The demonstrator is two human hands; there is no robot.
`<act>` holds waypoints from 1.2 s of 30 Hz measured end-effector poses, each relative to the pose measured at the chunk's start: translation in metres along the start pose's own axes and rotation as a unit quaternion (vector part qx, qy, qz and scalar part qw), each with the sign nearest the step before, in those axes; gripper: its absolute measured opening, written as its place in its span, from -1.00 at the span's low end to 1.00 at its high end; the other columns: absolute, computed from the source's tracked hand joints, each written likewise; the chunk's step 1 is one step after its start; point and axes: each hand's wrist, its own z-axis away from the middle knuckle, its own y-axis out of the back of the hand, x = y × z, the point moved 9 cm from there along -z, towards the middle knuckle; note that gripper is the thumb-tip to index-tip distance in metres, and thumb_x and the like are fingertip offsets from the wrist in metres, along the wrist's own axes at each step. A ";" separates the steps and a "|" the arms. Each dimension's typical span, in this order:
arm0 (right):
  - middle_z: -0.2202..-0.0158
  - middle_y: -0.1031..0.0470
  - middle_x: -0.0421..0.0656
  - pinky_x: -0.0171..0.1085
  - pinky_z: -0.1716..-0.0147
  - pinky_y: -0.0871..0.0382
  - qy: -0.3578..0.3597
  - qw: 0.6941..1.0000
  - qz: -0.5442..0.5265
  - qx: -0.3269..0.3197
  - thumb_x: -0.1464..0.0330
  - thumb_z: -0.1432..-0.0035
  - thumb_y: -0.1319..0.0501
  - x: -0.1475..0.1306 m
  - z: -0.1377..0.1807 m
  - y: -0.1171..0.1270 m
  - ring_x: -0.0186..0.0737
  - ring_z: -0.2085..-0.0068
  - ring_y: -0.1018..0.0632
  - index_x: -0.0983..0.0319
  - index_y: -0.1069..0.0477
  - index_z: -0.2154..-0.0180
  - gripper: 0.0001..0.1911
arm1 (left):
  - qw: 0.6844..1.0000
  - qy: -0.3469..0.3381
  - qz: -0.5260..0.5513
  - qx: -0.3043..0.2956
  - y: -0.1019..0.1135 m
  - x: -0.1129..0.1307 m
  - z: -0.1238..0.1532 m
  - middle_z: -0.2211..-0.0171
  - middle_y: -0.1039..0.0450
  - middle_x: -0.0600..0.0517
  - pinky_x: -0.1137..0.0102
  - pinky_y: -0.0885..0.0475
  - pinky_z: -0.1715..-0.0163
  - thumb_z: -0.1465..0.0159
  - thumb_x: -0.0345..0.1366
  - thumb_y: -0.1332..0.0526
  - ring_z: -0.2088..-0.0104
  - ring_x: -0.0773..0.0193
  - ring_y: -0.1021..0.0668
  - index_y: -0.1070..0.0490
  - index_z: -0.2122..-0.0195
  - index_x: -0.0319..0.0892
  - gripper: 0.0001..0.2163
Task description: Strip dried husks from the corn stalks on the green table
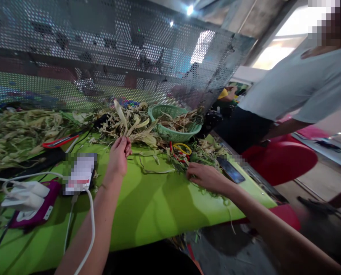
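My left hand [119, 154] is raised over the green table [153, 214], its fingers pinched on the base of a pale dried leaf [121, 114] that stands up from it. My right hand [206, 177] rests knuckles-up on the table at the edge of a heap of green stems [199, 154], fingers curled into the stems; what they grip is hidden. Scissors with yellow and red handles [181, 149] lie just beyond that hand.
A green basket [173, 133] of dried husks stands behind. Husk piles [21, 130] cover the table's left. Phones [230, 170], a charger with white cable [24, 191] and a red-handled tool [60, 141] lie about. A perforated metal screen [116, 57] backs the table. Another person [302, 91] stands right beside a red stool [279, 158].
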 end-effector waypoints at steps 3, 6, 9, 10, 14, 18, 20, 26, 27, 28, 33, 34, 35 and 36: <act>0.28 -0.43 -0.15 -0.31 0.30 -0.27 0.012 0.993 -0.113 0.043 0.36 -0.16 -0.14 -0.006 -0.006 0.016 -0.26 0.29 -0.45 0.22 -0.43 0.32 -0.88 | 1.000 0.002 -0.005 -0.002 -0.002 -0.001 0.000 0.66 -0.13 0.18 0.56 -0.16 0.64 -0.17 -0.20 -0.27 0.68 0.52 -0.16 -0.38 0.48 -0.21 -0.81; 0.37 -0.42 -0.18 -0.32 0.34 -0.28 0.003 0.957 -0.277 0.088 0.24 -0.15 -0.20 -0.012 -0.014 0.039 -0.29 0.34 -0.43 0.25 -0.41 0.32 -0.80 | 1.000 0.007 -0.011 -0.012 -0.005 -0.003 0.002 0.65 -0.15 0.17 0.56 -0.17 0.63 -0.18 -0.21 -0.25 0.67 0.51 -0.18 -0.37 0.46 -0.22 -0.81; 0.46 -0.38 -0.23 -0.37 0.50 -0.24 -0.040 0.896 -0.427 0.115 0.18 -0.06 -0.28 -0.015 -0.023 0.053 -0.38 0.48 -0.36 0.25 -0.39 0.33 -0.73 | 0.998 0.035 -0.031 -0.044 -0.014 -0.011 0.007 0.61 -0.23 0.15 0.56 -0.21 0.59 -0.19 -0.20 -0.24 0.64 0.50 -0.23 -0.37 0.44 -0.22 -0.81; 0.48 -0.38 -0.25 -0.38 0.54 -0.21 -0.049 0.875 -0.465 0.122 0.18 -0.03 -0.30 -0.017 -0.027 0.057 -0.41 0.52 -0.34 0.25 -0.38 0.33 -0.72 | 0.996 0.051 -0.038 -0.064 -0.019 -0.015 0.010 0.58 -0.27 0.14 0.56 -0.23 0.57 -0.19 -0.19 -0.24 0.62 0.50 -0.26 -0.36 0.43 -0.22 -0.81; 0.48 -0.42 -0.25 -0.40 0.62 -0.19 -0.043 0.825 -0.542 0.152 0.22 0.04 -0.36 -0.031 -0.041 0.069 -0.45 0.60 -0.34 0.24 -0.38 0.35 -0.72 | 0.983 0.110 -0.034 -0.146 -0.042 -0.030 0.027 0.42 -0.41 0.07 0.54 -0.32 0.48 -0.20 -0.16 -0.24 0.57 0.51 -0.32 -0.34 0.42 -0.22 -0.78; 0.48 -0.44 -0.24 -0.38 0.60 -0.22 -0.022 0.816 -0.547 0.186 0.25 0.07 -0.38 -0.047 -0.058 0.076 -0.44 0.59 -0.36 0.25 -0.41 0.39 -0.75 | 0.968 0.151 -0.013 -0.198 -0.060 -0.038 0.042 0.43 -0.40 0.08 0.49 -0.38 0.41 -0.18 -0.14 -0.26 0.54 0.47 -0.38 -0.37 0.41 -0.23 -0.76; 0.46 -0.47 -0.23 -0.34 0.49 -0.31 0.003 0.813 -0.546 0.202 0.27 0.09 -0.39 -0.056 -0.067 0.079 -0.37 0.49 -0.43 0.25 -0.44 0.39 -0.76 | 0.965 0.158 0.005 -0.210 -0.065 -0.039 0.045 0.45 -0.37 0.09 0.46 -0.40 0.39 -0.16 -0.15 -0.28 0.53 0.46 -0.40 -0.38 0.42 -0.23 -0.76; 0.43 -0.51 -0.24 -0.22 0.19 -0.36 0.026 0.782 -0.579 0.228 0.35 0.17 -0.42 -0.065 -0.088 0.077 -0.26 0.33 -0.50 0.23 -0.50 0.40 -0.79 | 0.960 0.157 0.048 -0.226 -0.069 -0.038 0.046 0.44 -0.36 0.07 0.41 -0.45 0.32 -0.16 -0.13 -0.29 0.43 0.36 -0.52 -0.39 0.40 -0.25 -0.75; 0.44 -0.50 -0.25 -0.23 0.22 -0.36 0.023 0.777 -0.588 0.224 0.36 0.18 -0.42 -0.066 -0.090 0.075 -0.27 0.35 -0.49 0.23 -0.51 0.40 -0.79 | 0.959 0.158 0.049 -0.230 -0.069 -0.038 0.045 0.42 -0.39 0.05 0.40 -0.45 0.30 -0.16 -0.13 -0.29 0.40 0.33 -0.53 -0.39 0.40 -0.25 -0.74; 0.44 -0.51 -0.24 -0.24 0.24 -0.35 0.024 0.771 -0.598 0.216 0.37 0.17 -0.41 -0.066 -0.092 0.074 -0.27 0.36 -0.49 0.24 -0.51 0.40 -0.80 | 0.958 0.159 0.049 -0.233 -0.069 -0.039 0.045 0.41 -0.41 0.03 0.39 -0.45 0.29 -0.16 -0.13 -0.29 0.37 0.31 -0.55 -0.39 0.40 -0.26 -0.74; 0.45 -0.48 -0.26 -0.36 0.41 -0.30 0.018 0.725 -0.653 0.216 0.42 0.14 -0.36 -0.062 -0.091 0.075 -0.37 0.44 -0.44 0.24 -0.50 0.38 -0.83 | 0.961 0.163 0.034 -0.220 -0.066 -0.040 0.042 0.41 -0.43 0.01 0.37 -0.46 0.25 -0.15 -0.11 -0.30 0.38 0.31 -0.55 -0.39 0.40 -0.26 -0.72; 0.49 -0.44 -0.28 -0.39 0.49 -0.25 0.011 0.715 -0.662 0.225 0.43 0.13 -0.36 -0.059 -0.088 0.077 -0.42 0.51 -0.38 0.24 -0.48 0.41 -0.85 | 0.963 0.164 0.028 -0.210 -0.064 -0.042 0.040 0.43 -0.42 0.03 0.38 -0.46 0.26 -0.14 -0.10 -0.31 0.40 0.32 -0.54 -0.39 0.41 -0.26 -0.72; 0.53 -0.39 -0.31 -0.41 0.56 -0.18 0.003 0.703 -0.671 0.234 0.43 0.14 -0.36 -0.055 -0.086 0.078 -0.46 0.56 -0.33 0.24 -0.45 0.44 -0.86 | 0.966 0.165 0.021 -0.199 -0.061 -0.043 0.039 0.44 -0.41 0.04 0.38 -0.46 0.26 -0.12 -0.10 -0.32 0.42 0.34 -0.53 -0.38 0.42 -0.25 -0.71; 0.56 -0.34 -0.33 -0.42 0.61 -0.13 -0.005 0.690 -0.682 0.240 0.43 0.14 -0.36 -0.052 -0.083 0.080 -0.49 0.60 -0.29 0.23 -0.42 0.46 -0.85 | 0.968 0.166 0.013 -0.190 -0.059 -0.045 0.037 0.45 -0.40 0.05 0.38 -0.46 0.26 -0.11 -0.10 -0.33 0.44 0.35 -0.52 -0.38 0.43 -0.25 -0.71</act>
